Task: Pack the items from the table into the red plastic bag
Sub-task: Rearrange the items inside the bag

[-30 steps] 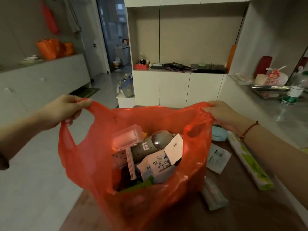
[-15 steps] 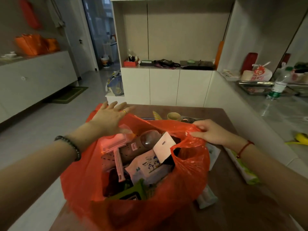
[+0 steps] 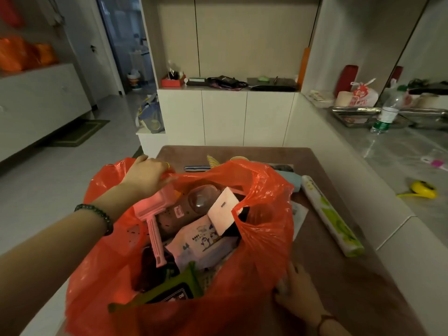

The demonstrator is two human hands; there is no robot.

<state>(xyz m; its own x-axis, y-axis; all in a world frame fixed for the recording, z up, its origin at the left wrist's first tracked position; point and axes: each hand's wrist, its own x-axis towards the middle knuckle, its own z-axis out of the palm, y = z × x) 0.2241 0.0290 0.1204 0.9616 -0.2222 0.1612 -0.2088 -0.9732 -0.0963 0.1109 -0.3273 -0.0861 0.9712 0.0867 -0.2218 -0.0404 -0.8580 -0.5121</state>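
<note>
Half a second back the left hand [image 3: 148,177] lay flat, fingers spread, over the red plastic bag [image 3: 264,238]. Now it has closed on the bag's far-left rim, and the right hand [image 3: 299,295] has left the right rim and dropped to the bag's near-right foot.

That bag stands open on the brown table [image 3: 363,282], its freed right handle slumped inward. Inside it, from the left, are a pink lint roller [image 3: 155,214], a brown bottle [image 3: 191,204] with a clear domed cap, a baby wipes pack [image 3: 201,241] and a white card [image 3: 224,212]. A green pack [image 3: 174,291] sits against the near rim. Just right of the bag a paper leaflet [image 3: 300,214] lies half hidden under its bulge. Further right a long roll [image 3: 332,219] lies clear of it. The bag's sagging wall covers part of the right hand.

The left fingers [image 3: 163,169] curl over a bunched strip of the rim and clamp it. The right hand lies over a pale packet [image 3: 281,286] at the bag's foot; whether it clasps the packet cannot be told.

The bag is thin, glossy, crinkled film. The roller is hard plastic with a straight handle. The wipes pack looks soft and pillowy. The roll is a slim cylinder in green-and-white printed wrap.
</note>
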